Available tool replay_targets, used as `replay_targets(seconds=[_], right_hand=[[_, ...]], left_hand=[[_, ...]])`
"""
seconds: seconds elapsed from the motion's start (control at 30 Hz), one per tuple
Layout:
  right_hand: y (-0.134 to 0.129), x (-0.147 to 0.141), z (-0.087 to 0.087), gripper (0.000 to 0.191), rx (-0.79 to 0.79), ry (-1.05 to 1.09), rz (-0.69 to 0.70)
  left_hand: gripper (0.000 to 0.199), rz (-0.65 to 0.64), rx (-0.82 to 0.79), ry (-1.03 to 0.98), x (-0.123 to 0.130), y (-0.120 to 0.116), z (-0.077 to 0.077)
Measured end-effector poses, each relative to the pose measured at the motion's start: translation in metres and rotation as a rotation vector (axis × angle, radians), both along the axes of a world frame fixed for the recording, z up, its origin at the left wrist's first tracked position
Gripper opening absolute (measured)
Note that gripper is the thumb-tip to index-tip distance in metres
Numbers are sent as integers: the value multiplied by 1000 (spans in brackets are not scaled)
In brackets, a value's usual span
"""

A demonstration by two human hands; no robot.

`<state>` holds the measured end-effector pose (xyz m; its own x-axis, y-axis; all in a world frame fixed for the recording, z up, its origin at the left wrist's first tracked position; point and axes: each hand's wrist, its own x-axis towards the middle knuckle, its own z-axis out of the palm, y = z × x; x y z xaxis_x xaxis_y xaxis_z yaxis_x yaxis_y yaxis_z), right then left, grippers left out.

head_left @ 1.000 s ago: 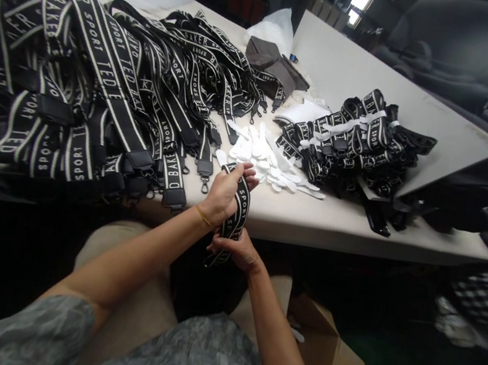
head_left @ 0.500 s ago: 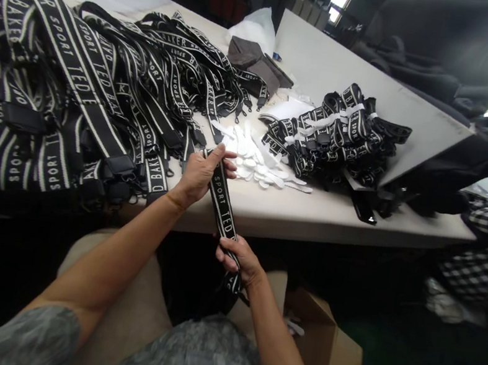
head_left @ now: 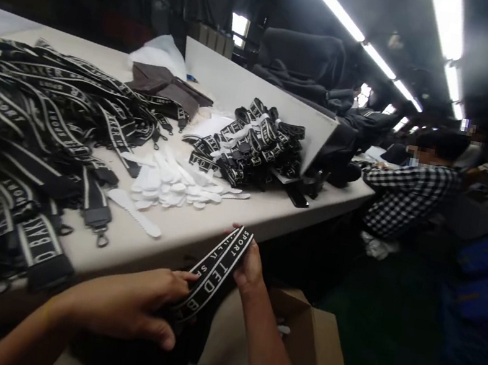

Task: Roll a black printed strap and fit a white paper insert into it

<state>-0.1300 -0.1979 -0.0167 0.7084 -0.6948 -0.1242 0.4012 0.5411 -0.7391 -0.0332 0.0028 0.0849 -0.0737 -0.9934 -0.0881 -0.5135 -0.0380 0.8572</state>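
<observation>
A black strap (head_left: 219,275) with white lettering and white edge lines hangs folded over in front of me, below the table edge. My right hand (head_left: 250,267) is closed around its upper bend. Close to the lower part of the strap is my left hand (head_left: 142,302), its thumb spread away and its fingers stretched out, with the fingertips at the strap's edge. Loose straps (head_left: 45,129) with metal clips lie heaped on the left of the table. White strips (head_left: 173,182) with rounded ends form a pile beyond my hands, and one white strip (head_left: 137,214) with a toothed edge lies apart.
Rolled straps with white bands (head_left: 251,143) are stacked on the table (head_left: 95,247) before a white board (head_left: 260,88). An open cardboard box (head_left: 322,353) stands low at my right. Farther right sits a person in a checked shirt (head_left: 406,195).
My view has swung right and up. The stretched strap is now folded over in my right hand. My left hand has come back from the table and its fingers have spread.
</observation>
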Motion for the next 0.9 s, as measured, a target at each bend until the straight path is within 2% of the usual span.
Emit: replay_targets(seconds=[0.1, 0.13, 0.2, 0.27, 0.33, 0.43, 0.5, 0.57, 0.63, 0.73, 0.8, 0.9], right_hand=[[-17, -11, 29, 28, -33, -88, -72], [-20, -14, 37, 28, -72, -114, -91], [-23, -19, 48, 27, -179, -146, -116], [-21, -21, 55, 28, -297, -142, -117], [-15, -22, 57, 30, -402, -118, -91], [1, -20, 58, 30, -528, -73, -47], [14, -19, 62, 30, -530, -77, -8], [23, -17, 69, 29, -446, -114, 50], [28, -14, 76, 27, -321, -149, 93], [25, -2, 83, 19, -117, -131, 92], [18, 10, 82, 14, -6, -107, 62], [6, 30, 73, 12, 42, -117, -18]], left_hand=[[37, -19, 77, 122, -3, -22, -25], [40, 37, 60, 199, -3, -30, -32], [45, 232, -28, 290, -3, -43, -45], [56, 450, -156, 259, -4, -51, -53], [74, 566, -275, 166, -8, -56, -57], [100, 529, -367, 76, -19, -60, -57], [102, 466, -384, 109, -25, -62, -56], [91, 410, -366, 203, -27, -63, -54], [72, 368, -330, 328, -25, -63, -53], [50, 349, -282, 524, -20, -59, -50], [49, 321, -197, 684, -20, -56, -49], [54, 282, -68, 875, -23, -54, -52]])
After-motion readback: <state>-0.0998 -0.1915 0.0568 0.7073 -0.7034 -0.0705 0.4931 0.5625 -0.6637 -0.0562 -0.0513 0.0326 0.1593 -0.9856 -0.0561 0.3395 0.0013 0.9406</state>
